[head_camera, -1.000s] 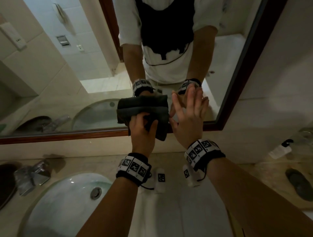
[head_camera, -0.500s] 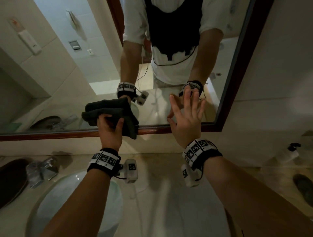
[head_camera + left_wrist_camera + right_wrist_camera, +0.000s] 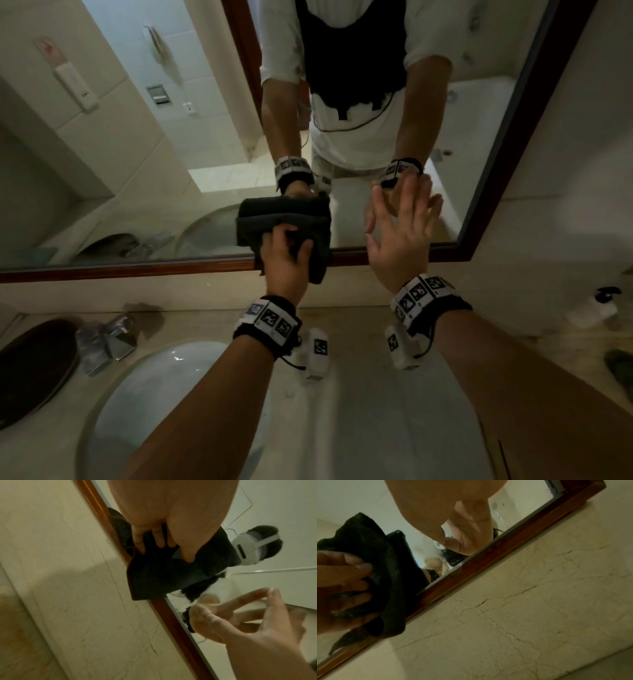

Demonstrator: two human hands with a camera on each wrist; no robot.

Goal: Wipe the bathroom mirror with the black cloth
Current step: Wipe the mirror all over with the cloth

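Nearest, the sink (image 3: 113,404) below. Up front, left hand (image 3: 284,263) grips the bunched black cloth (image 3: 284,219) against the mirror (image 3: 205,137), its tail hanging over the wooden frame (image 3: 120,269). Right hand (image 3: 397,240), fingers spread flat, just beside; bare glass stretches leftward.

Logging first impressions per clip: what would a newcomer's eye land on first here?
The left hand gripping a bunched black cloth against the mirror, low on the glass beside its wooden bottom frame. To its right, the right hand is held up with spread fingers at the glass. Below lies a white sink.
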